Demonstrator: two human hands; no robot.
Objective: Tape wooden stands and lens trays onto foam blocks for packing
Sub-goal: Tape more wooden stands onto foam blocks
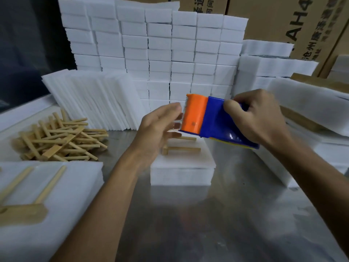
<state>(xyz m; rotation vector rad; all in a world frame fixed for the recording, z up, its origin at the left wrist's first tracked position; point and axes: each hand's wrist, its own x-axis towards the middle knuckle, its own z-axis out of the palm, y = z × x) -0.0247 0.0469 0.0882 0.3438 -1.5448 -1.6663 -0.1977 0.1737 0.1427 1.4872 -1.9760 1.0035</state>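
Where steel table (217,224) meets stacked white foam (160,44): one foam block (181,167), two wooden stands (181,149) lying on it; blue-orange dispenser (211,120) gripped in my right hand (260,118); left hand (158,127) open-fingered at its orange end.

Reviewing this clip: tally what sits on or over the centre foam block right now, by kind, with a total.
White rectangular foam block in the centre: 1
Pale wooden T-shaped stands lying on it: 2
Blue and orange plastic tape dispenser, gripped by the right hand: 1
Left hand, fingers at the dispenser's orange end: 1
Total: 5
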